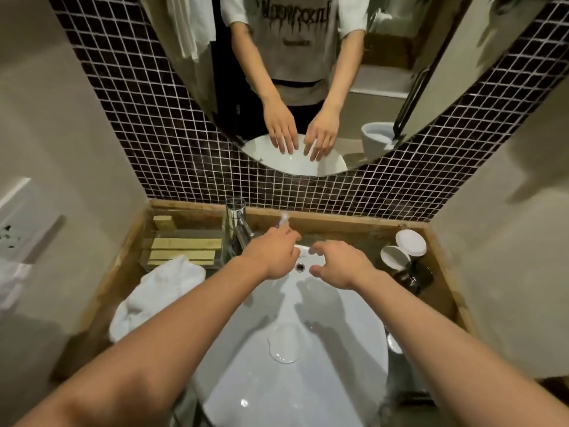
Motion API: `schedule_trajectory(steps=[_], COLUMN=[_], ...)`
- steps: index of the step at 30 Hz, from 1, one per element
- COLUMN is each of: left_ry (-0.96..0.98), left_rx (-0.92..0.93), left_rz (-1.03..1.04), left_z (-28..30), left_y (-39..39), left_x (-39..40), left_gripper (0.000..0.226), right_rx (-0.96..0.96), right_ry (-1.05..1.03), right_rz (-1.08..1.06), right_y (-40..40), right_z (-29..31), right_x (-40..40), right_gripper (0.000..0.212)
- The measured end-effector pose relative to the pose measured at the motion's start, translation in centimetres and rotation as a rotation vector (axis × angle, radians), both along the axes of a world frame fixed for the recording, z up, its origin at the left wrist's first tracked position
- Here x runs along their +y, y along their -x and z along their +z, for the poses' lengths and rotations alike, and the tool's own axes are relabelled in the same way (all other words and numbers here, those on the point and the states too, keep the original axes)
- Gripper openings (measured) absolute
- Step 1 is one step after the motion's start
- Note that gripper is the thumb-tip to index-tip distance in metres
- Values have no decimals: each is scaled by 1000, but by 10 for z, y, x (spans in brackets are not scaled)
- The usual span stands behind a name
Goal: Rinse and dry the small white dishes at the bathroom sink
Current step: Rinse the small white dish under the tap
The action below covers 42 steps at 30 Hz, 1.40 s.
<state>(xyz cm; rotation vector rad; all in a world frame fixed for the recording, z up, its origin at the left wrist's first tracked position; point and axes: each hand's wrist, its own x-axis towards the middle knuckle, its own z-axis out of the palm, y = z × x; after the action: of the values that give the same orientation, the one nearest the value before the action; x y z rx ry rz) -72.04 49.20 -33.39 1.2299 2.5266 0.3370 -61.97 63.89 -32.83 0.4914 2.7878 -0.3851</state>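
Both forearms fill the near edge of the view, reaching out over the white sink (354, 349), whose bowl holds only a thin film of water pooled around the drain (280, 346). At far left a rumpled white towel (160, 291) lies on the wooden surface (443, 272), close enough to grab for drying, I'd judge. Behind it a clear tray (184, 246) holds pale wooden blocks. Next comes the chrome faucet (238, 226), with a drinking glass just behind it. The left hand (271, 254) reaches toward the faucet's spout, fingers loosely curled and holding nothing; a small clear bottle top shows just past its fingertips, though whether they touch it I cannot tell. The right hand (338, 266) hovers over the back of the bowl near the overflow hole (299, 266), fingers spread and slack, likewise carrying nothing. Probably both are positioned to start or catch the water. Well to the right, the small white dishes (403, 248) sit on the surface, two tilted discs propped over dark jars, untouched.
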Motion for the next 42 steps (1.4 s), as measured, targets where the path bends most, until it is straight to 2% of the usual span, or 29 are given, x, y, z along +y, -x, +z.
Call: schedule_trajectory(steps=[8,12,21,27,34,39,42], left_ry=[84,101,324,352,304,183,116], left_rx=[-106,-164,-285,-289,-235,-187,-97], left_rz=[-82,-38,-4,89,95,44,45], left_z=[-53,-87,-197,-233,-232,-204,-179], left_y=[17,11,-19,-41,-46,-34,-27], left_x=[6,2,-17,-25,-21,-18,-17], left_gripper=[43,41,34,20,15,16,15], right_rx=[-172,-230,-333,-375,-366,-299,-211], right_ry=[73,110,135,156,209,221,156], right_rz=[31,28,67,101,71,94,147], right_y=[14,18,-4,-14,-12,-6,3], right_z=[-66,-104,-196,-232,-233,-197,-165], right_x=[-1,-4,-6,-12,-11,-1,3], right_gripper=[47,44,37,32,24,16,11])
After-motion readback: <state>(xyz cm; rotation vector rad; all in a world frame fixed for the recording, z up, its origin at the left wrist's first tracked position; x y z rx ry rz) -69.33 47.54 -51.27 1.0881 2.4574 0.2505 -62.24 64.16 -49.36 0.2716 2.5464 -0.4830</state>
